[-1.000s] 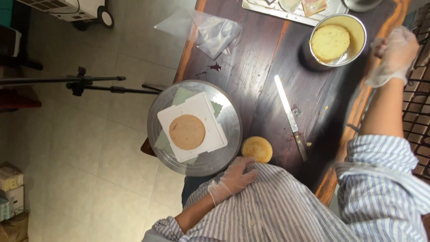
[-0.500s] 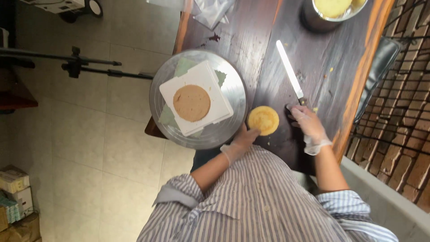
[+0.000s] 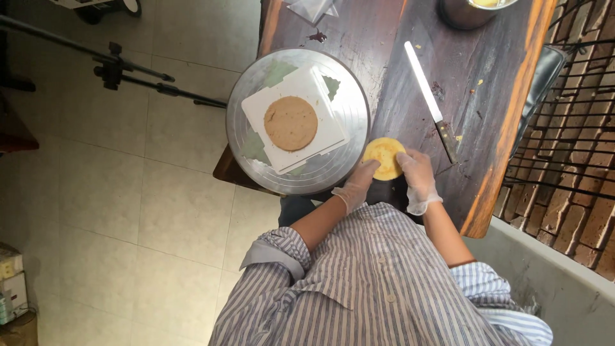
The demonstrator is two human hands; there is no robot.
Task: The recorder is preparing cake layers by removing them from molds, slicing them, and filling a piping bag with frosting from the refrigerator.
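Both gloved hands on the small yellow cake round (image 3: 383, 157), near edge of the desk (image 3: 493, 96).

I see the left hand (image 3: 356, 187) and right hand (image 3: 418, 179) cupping it from either side, fingers lightly curled on its rim. It's pale golden, flat, round; I'd judge it light, soft and crumbly, so best held at the edges. The turntable (image 3: 346, 90) sits just left of it, the long knife (image 3: 430, 99) just right.

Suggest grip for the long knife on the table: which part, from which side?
Probably take the long knife by its dark handle, the end nearest the person, coming from above. It lies flat on the wooden table, pale blade pointing away, so the handle is bare and reachable. The right hand is closest, but both hands are on the yellow cake round.
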